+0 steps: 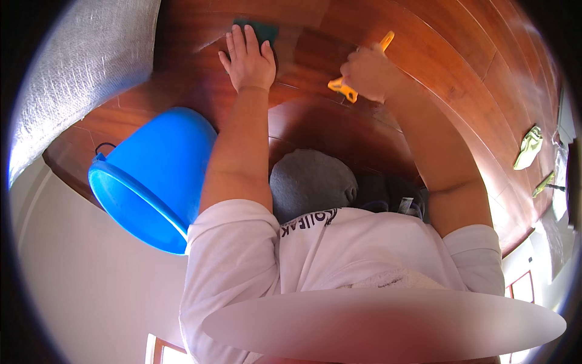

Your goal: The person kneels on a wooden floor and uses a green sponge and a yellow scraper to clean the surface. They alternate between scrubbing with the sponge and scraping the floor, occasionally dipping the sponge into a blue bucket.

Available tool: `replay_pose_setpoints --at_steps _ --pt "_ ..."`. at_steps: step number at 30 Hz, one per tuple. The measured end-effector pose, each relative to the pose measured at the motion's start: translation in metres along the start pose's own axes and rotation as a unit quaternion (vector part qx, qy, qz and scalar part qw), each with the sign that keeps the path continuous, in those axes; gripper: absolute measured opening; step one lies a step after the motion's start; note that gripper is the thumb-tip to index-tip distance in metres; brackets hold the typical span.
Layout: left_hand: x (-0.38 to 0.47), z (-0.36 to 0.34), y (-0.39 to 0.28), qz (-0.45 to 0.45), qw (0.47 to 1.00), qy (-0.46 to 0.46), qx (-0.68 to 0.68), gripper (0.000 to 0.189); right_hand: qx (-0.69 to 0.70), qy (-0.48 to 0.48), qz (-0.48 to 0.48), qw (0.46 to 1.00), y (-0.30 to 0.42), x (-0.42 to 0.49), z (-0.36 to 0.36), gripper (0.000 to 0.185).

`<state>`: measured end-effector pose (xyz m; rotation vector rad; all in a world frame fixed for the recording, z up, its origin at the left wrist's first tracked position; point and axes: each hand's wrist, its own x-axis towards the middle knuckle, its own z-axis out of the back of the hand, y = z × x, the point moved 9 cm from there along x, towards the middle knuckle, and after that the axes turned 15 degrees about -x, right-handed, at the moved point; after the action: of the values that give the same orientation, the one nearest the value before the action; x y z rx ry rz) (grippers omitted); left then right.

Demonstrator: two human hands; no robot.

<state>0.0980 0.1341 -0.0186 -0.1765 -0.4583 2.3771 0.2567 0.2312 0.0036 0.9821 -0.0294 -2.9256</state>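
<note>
My left hand (249, 62) lies flat with its fingers spread on a dark green scouring pad (268, 33). Most of the pad is hidden beneath the palm. Under it is the reddish-brown wooden plank floor (313, 59). To the right, my right hand (367, 72) is closed around the handle of a yellow scraper (337, 85). The scraper's wide head sticks out at the lower left of the fist, close to the floor, and the handle's end shows above it. Its blade is too small to make out clearly.
A blue plastic bucket (168, 150) lies tilted beside my left arm, its mouth towards the pale wall (91, 255). Silvery sheeting (91, 59) covers something at upper left. My grey-clad knee (313, 184) is below the hands. A light green cloth (529, 148) lies far right.
</note>
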Motion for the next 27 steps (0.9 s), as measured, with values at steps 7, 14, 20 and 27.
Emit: replay_pose_setpoints --at_steps 7,14,20,27 --pt "0.001 -0.002 0.0 0.007 1.0 0.011 -0.003 0.051 -0.024 -0.018 0.011 1.0 0.008 0.011 0.005 0.012" --pt "0.002 -0.002 0.0 0.005 1.0 0.01 -0.003 0.052 -0.031 -0.058 0.076 0.995 0.021 0.016 0.019 0.015" --pt "0.0 -0.002 -0.001 -0.005 1.0 0.001 0.003 0.052 -0.07 0.02 -0.085 0.994 -0.055 -0.012 0.025 0.01" --pt "0.0 -0.001 -0.001 -0.005 1.0 -0.002 -0.013 0.052 -0.041 0.018 0.081 0.996 0.003 -0.03 -0.01 0.013"
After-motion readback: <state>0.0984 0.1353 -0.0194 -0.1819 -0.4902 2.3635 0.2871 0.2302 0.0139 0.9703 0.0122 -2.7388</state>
